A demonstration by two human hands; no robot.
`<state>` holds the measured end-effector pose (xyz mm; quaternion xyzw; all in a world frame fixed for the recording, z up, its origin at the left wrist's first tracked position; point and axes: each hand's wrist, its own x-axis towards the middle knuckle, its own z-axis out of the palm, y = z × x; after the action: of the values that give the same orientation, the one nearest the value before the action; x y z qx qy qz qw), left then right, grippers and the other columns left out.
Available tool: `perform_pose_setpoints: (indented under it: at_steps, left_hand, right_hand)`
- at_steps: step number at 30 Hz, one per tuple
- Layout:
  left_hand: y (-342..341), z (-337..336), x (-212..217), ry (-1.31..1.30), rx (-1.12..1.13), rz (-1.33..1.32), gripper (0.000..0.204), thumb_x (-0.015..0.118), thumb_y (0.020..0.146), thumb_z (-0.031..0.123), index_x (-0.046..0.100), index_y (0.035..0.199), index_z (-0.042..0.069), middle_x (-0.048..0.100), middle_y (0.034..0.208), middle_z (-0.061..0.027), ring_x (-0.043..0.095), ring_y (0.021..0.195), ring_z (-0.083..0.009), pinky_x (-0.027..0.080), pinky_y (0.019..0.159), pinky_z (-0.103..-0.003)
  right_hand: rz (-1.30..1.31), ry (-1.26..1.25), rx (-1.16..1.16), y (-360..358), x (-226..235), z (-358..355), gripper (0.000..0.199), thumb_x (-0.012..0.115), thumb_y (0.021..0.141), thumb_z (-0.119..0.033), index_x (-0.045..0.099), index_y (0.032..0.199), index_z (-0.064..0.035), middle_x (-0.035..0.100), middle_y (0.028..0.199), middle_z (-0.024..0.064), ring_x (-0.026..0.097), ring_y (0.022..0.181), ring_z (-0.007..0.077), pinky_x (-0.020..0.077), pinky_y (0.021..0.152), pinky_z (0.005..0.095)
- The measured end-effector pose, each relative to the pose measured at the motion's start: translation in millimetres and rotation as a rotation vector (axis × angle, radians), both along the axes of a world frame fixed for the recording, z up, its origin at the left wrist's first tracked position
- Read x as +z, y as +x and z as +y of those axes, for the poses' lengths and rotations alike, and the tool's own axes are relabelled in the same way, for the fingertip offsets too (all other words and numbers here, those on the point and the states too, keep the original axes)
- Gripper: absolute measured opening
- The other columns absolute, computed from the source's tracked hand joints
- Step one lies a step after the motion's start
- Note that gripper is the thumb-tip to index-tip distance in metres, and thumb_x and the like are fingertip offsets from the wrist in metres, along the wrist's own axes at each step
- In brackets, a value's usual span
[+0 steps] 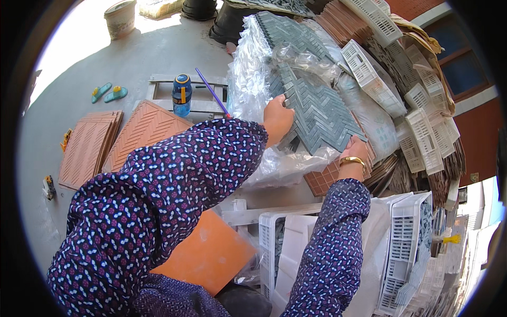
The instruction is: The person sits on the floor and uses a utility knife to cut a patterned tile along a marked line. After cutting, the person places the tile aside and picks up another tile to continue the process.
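The grey herringbone mosaic sheet [319, 113] lies tilted on top of a heap of clear plastic wrapping [253, 79], just right of the picture's middle, with a second grey sheet of the same pattern [293, 31] further up the pile behind it. The left hand [277, 119] grips the sheet at its upper left edge, fingers curled over the rim and the thumb beneath, so it is clearly grasping the sheet. The right hand [355, 147], with a gold bangle [351, 160] on the wrist, holds the sheet's lower right corner; its fingers are tucked under the edge and mostly hidden, yet the grasp on the sheet shows. Both forearms wear dark blue sleeves with a small white and red print. Under the sheet's lower corner a terracotta mosaic sheet [325, 179] peeks out. To the right, white slotted plastic trays [369, 74] lean in overlapping stacks, and more of them stand upright near the lower right [406, 238]. On the pale concrete floor to the left lie two stacks of terracotta herringbone sheets [142, 132], a blue bottle [181, 95] stands upright on a light wooden frame [158, 84], and a thin purple stick [212, 92] slants beside it. A pair of teal sandals [108, 93] sits further left, well apart from the hands. An orange board [211, 253] lies below the left sleeve.
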<state>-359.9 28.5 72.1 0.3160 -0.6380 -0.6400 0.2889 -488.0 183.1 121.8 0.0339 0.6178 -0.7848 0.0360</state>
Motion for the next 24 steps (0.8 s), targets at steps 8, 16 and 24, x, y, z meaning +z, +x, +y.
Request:
perform_pose_setpoints:
  at_steps: [8,16,24]
  left_hand:
    - [29,-41,14,-0.087,-0.675,-0.344,0.034,0.055,0.080,0.025,0.052,0.083,-0.010,0.055,0.066,-0.0101,0.053,0.051,-0.0144,0.046,0.045,-0.025]
    - [224,-28,-11,-0.219,-0.803,-0.356,0.027,0.056,0.079,0.016,0.053,0.099,-0.002,0.058,0.075,-0.0095,0.057,0.068,-0.0152,0.046,0.061,-0.027]
    - [385,-28,-73,-0.086,-0.632,-0.687,0.022,0.058,0.074,0.008,0.056,0.093,-0.002,0.061,0.082,-0.0115,0.059,0.067,-0.0200,0.047,0.064,-0.029]
  right_hand:
    - [0.176,1.110,0.211,-43,-41,33,0.068,0.060,0.072,-0.037,0.039,0.123,0.0036,0.051,0.111,0.0195,0.049,0.102,0.0331,0.0368,0.089,0.0440]
    - [0.315,1.534,0.291,59,-30,-17,0.085,0.057,0.066,-0.062,0.034,0.130,-0.0119,0.023,0.133,0.0275,0.017,0.122,0.0480,0.0220,0.098,0.0514]
    - [0.716,1.366,0.474,48,-56,-17,0.077,0.057,0.063,-0.065,0.044,0.125,-0.0210,0.024,0.134,0.0267,0.011,0.124,0.0486,0.0187,0.098,0.0533]
